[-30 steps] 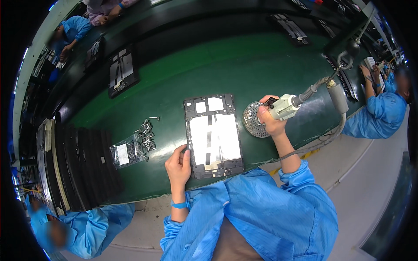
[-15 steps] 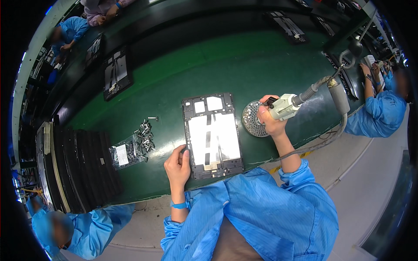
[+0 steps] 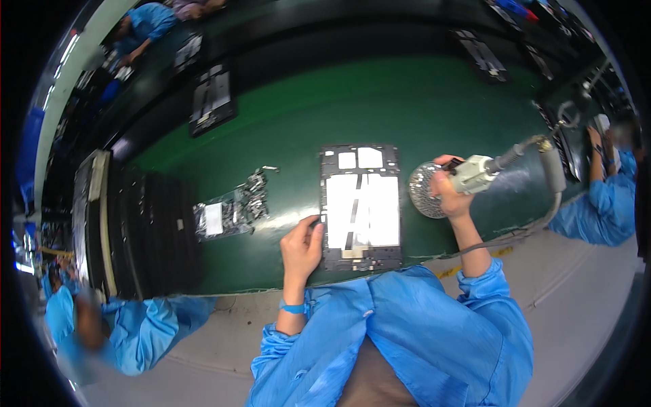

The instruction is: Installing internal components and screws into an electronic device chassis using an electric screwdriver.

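A tablet housing [image 3: 395,210] with a black frame, bright silver-white middle and dark ribbon cables lies in front of me. My left hand [image 3: 302,251] is closed at its left edge, thumb and fingers curled against the frame. My right hand [image 3: 453,197] is wrapped round a pale electric screwdriver [image 3: 475,175] with a grey cable sleeve. It is held over a round metal screw dish [image 3: 422,193] dotted with small holes, to the right of the housing. The screwdriver's tip is hidden behind my hand and the dish.
A stack of black panels [image 3: 146,230] stands at the left, beside a clear bag [image 3: 213,218] and loose small black parts [image 3: 255,193]. More tablet housings [image 3: 211,102] lie at the far side. The tool's cable [image 3: 553,166] hangs at the right. Co-workers in blue sit around.
The view has swung, so the bench and everything on it sit further right in the picture. Both hands keep their places at the housing and over the screw dish.
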A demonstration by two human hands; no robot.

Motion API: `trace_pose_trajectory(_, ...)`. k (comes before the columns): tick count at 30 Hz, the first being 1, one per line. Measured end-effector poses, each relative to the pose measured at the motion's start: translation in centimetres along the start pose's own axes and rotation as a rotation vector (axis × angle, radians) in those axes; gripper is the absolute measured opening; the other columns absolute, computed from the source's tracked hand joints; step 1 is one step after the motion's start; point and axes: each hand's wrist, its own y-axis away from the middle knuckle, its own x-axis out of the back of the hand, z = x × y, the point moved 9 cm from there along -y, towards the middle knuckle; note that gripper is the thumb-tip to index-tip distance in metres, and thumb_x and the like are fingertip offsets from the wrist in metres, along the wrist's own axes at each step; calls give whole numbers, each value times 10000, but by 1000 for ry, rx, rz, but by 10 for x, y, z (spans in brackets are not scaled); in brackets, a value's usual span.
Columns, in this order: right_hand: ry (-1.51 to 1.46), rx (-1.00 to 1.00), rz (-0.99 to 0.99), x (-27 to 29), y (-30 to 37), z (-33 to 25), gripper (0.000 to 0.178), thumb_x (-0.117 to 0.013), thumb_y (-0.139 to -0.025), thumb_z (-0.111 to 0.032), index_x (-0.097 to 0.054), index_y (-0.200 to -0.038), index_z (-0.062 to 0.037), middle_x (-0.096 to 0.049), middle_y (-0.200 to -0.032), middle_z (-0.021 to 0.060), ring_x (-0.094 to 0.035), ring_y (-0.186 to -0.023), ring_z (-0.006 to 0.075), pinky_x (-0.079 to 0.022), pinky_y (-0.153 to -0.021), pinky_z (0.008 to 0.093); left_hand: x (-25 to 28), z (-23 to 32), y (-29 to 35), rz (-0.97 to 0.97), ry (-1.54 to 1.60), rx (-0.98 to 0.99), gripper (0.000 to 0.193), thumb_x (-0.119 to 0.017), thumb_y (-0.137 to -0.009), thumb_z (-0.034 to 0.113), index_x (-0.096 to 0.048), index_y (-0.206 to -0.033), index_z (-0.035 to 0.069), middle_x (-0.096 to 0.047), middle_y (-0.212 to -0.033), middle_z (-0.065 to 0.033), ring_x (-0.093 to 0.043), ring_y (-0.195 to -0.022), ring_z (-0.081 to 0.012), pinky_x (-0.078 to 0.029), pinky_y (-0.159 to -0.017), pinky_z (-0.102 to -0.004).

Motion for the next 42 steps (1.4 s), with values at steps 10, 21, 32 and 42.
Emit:
trace_pose_trajectory(10, -26, 102, 32, -3, 6, -3, 159, -585, -859, 18, -516, -1001, 1, -523, -666, 10, -488, -517, 67, -401, -469, 210, 40, 1, -42, 159, -154, -50, 111, -609, -851, 48, -651, -933, -14, -610, -710, -157, -590, -605, -275, -459, -567, -368)
trace_pose_trajectory(21, 20, 94, 65, -23, -13, -56, 239, -634, -841, -10, -539, -1053, 46, -526, -616, 5, -482, -477, 65, -380, -453, 207, 30, -28, -131, 87, -526, -189, 58, -645, -778, 17, -639, -807, -34, -589, -773, -199, -595, -738, -395, -487, -684, -480)
trace_pose_trajectory(32, -128, 33, 20, -67, -26, -57, 207, -645, -822, -7, -582, -1014, 31, -541, -601, -4, -500, -471, 61, -400, -430, 206, -22, -2, -158, -131, 209, 10, 71, -659, -799, -17, -686, -855, -50, -661, -692, -66, -603, -639, -104, -488, -609, -243)
trace_pose_trajectory(42, -154, 16, -68, -95, -30, -51, 220, -607, -830, -7, -542, -1035, 40, -516, -602, 11, -477, -461, 75, -393, -446, 223, -33, 32, -167, -264, -36, -209, 64, -652, -775, -2, -676, -829, -26, -652, -784, -156, -633, -719, -276, -497, -674, -357)
